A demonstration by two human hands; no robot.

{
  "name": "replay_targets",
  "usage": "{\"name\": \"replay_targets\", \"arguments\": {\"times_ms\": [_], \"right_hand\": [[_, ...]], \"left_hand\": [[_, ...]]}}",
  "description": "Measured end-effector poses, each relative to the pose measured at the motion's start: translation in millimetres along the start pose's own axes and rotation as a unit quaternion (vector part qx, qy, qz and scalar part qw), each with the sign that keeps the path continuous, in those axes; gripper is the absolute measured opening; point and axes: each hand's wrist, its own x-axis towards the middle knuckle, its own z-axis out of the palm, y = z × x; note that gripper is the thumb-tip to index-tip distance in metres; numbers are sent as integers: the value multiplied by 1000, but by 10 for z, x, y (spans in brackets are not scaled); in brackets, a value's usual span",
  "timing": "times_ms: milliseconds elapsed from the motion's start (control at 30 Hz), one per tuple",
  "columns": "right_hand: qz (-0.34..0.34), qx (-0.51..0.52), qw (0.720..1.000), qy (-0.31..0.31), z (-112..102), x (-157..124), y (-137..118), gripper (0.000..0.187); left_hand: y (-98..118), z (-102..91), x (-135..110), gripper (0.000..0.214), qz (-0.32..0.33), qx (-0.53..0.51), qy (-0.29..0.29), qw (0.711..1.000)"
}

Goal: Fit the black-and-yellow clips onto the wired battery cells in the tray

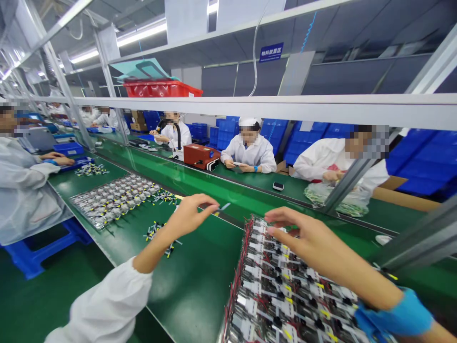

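Well, the left fingers (209, 204) are pinched together on a small wired connector (223, 207) above the desk (193, 290); it looks light and fiddly, best held by its body, not its thin wires. The right fingers (273, 216) hang slightly apart over the edge of a dense batch of wired circuit boards (285, 290), which seem stiff but fragile.
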Motion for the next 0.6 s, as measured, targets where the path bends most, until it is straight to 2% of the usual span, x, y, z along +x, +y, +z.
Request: {"name": "replay_targets", "arguments": {"times_ms": [100, 200, 367, 500, 600], "right_hand": [[-7, 40, 999, 3, 106, 144, -120, 36], [30, 81, 996, 34, 103, 267, 46, 40], [41, 78, 994, 58, 27, 300, 359, 51], [41, 14, 995, 86, 68, 275, 336, 52], [30, -38, 996, 73, 120, 312, 297, 36]], "left_hand": [[427, 368, 329, 17, 34, -134, -6, 990], [596, 675, 511, 19, 41, -204, -18, 978], [508, 964, 611, 21, 34, -283, -42, 958], [444, 1106, 658, 23, 6, -290, -14, 957], [473, 1183, 689, 23, 18, -270, -6, 963]]}}
